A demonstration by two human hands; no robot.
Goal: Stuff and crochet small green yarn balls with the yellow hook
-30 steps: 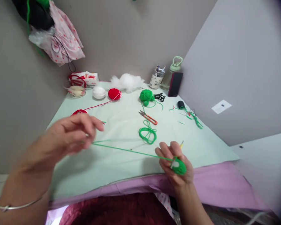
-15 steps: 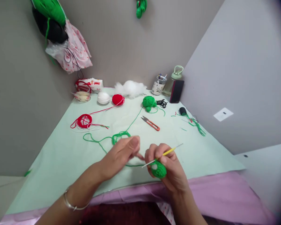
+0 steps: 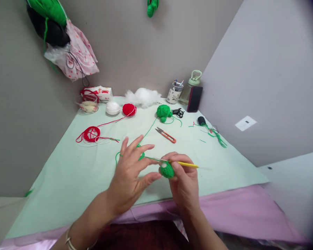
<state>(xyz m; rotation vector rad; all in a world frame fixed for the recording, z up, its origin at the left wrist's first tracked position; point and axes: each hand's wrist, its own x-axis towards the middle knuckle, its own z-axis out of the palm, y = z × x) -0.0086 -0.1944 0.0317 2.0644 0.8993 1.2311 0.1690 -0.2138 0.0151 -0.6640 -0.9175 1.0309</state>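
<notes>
My right hand [image 3: 185,177] is closed on a crochet hook [image 3: 187,164] with a yellow handle. A small rounded green crochet piece [image 3: 167,171] with a white patch is pinched in the same hand, just under the hook's metal shaft. To its left, my left hand [image 3: 131,173] has its fingers spread, the index finger and thumb tips close to the piece. Green yarn [image 3: 148,158] runs from behind the left fingers along to the hook. How the yarn passes round those fingers is partly hidden. A loose green coil lies behind the left hand.
Orange-handled thread snips [image 3: 165,135] lie beyond my hands. Further back are a green yarn ball [image 3: 163,111], a red ball [image 3: 129,109], a white ball [image 3: 112,108] and white stuffing [image 3: 143,97]. A phone [image 3: 195,99] leans against a bottle [image 3: 185,94]. Red yarn [image 3: 91,134] lies coiled at left.
My left hand has turned and spread its fingers, with yarn now stretched beside them. The right hand has moved slightly up and left, and the hook has tilted so its handle points down right.
</notes>
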